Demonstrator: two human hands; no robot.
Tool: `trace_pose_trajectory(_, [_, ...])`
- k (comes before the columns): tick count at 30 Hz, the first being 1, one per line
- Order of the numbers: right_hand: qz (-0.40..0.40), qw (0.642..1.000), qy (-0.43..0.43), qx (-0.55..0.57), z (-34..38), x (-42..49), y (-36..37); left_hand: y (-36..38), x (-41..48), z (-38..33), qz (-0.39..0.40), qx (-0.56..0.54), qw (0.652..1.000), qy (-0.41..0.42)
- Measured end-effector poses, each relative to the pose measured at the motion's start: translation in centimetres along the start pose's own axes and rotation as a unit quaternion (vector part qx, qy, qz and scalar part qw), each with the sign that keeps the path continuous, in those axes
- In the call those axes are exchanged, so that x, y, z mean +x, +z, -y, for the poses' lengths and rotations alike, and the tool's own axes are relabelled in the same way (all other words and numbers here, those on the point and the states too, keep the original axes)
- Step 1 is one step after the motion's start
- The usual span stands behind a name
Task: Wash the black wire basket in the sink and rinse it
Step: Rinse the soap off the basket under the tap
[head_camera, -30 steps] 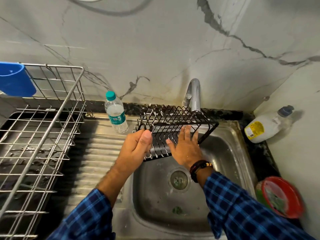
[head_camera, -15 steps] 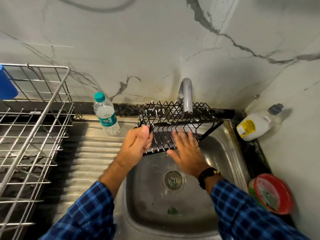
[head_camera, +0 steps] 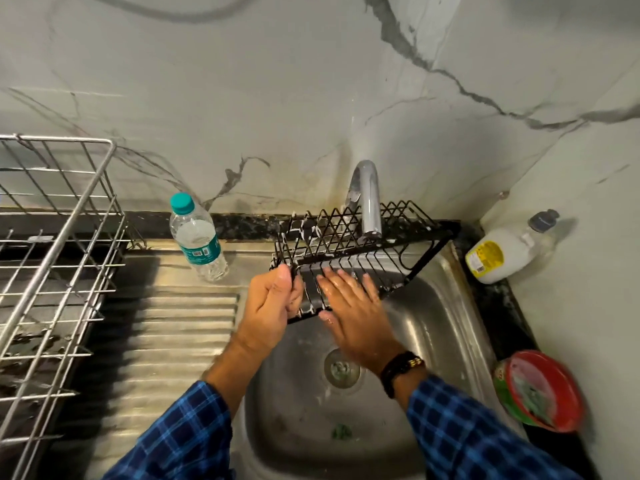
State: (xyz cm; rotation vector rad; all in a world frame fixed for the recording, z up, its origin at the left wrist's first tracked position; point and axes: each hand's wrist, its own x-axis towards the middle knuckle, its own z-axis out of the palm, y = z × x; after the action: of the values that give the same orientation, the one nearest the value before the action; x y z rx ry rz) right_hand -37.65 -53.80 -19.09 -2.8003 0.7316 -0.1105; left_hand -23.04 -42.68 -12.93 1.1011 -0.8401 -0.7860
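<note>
Right hand slid lower across black wire basket, left hand gripping

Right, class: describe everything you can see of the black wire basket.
The basket is a rectangular tray of thin black wire, metal by its look. Its floor is parallel bars and its far wall a zigzag lattice. White suds cling to the left wires. It is held tilted above the sink, just under the tap. The left hand grips its near left corner; the right hand lies flat, fingers spread, on the floor bars.
</note>
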Motion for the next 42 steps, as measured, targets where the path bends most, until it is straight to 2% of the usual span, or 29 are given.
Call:
trace_pose_trajectory(2, [-0.007, 0.999, 0.046, -0.010, -1.9, 0.9, -0.9, -0.2, 0.1, 0.3, -0.007, -0.011, 1.000, 0.003])
trace_pose_trajectory(4, [-0.028, 0.990, 0.134, 0.043, -3.6, 1.6, -1.5, -0.8, 0.1, 0.3, -0.007, -0.011, 1.000, 0.006])
trace_pose_trajectory(5, [-0.028, 0.987, 0.150, 0.048, -4.1, 1.8, -1.6, -1.1, 0.2, 0.3, -0.008, -0.020, 1.000, 0.004])
trace_pose_trajectory(9, [0.008, 0.990, 0.137, 0.031, -0.3, 2.2, -0.7, -1.3, 1.2, 0.0, -0.005, -0.028, 1.000, -0.006])
trace_pose_trajectory(13, [0.012, 0.998, 0.056, 0.024, 4.4, 2.7, 0.8, -1.0, 3.0, 0.3, -0.006, -0.017, 1.000, -0.021])
trace_pose_trajectory(17, [0.016, 0.998, -0.028, -0.059, 0.0, 1.4, 0.9, -2.6, 3.8, 0.7, -0.012, -0.058, 0.998, -0.034])
trace_pose_trajectory(21, [0.023, 0.989, 0.107, -0.099, -5.8, -0.2, 0.1, -3.7, 3.8, 1.3, -0.005, -0.068, 0.997, -0.042])
trace_pose_trajectory(25, [0.025, 0.977, 0.202, -0.065, -3.2, 0.0, 0.4, -2.7, 4.3, 1.4, -0.016, -0.065, 0.997, -0.033])
trace_pose_trajectory(26, [0.027, 0.978, 0.198, -0.058, -1.7, -0.1, 0.6, -2.5, 4.4, 1.3, -0.022, -0.058, 0.998, -0.031])
trace_pose_trajectory(29, [0.045, 0.993, 0.111, -0.011, 2.2, -1.3, 1.4, -2.3, 4.8, 1.2, -0.022, -0.037, 0.999, -0.026])
trace_pose_trajectory(31, [0.013, 0.995, 0.095, -0.012, 2.0, -1.3, 1.6, -2.5, 4.7, 1.0, -0.009, -0.034, 0.999, -0.025])
trace_pose_trajectory(33, [-0.026, 0.990, 0.128, -0.047, 0.3, -0.9, 1.8, -2.8, 4.5, 0.6, 0.000, -0.039, 0.999, -0.024])
trace_pose_trajectory(38, [0.010, 0.970, 0.239, -0.034, -1.4, -0.8, 1.2, -2.3, 4.3, 0.6, -0.001, -0.026, 0.999, -0.024])
trace_pose_trajectory(40, [0.025, 0.975, 0.208, -0.075, 0.1, -1.1, 1.4, -1.6, 4.6, 1.0, 0.003, -0.022, 0.999, -0.029])
trace_pose_trajectory(42, [0.031, 0.990, 0.126, -0.061, 2.3, -1.3, 2.0, -1.0, 4.9, 1.3, 0.010, -0.028, 0.999, -0.033])
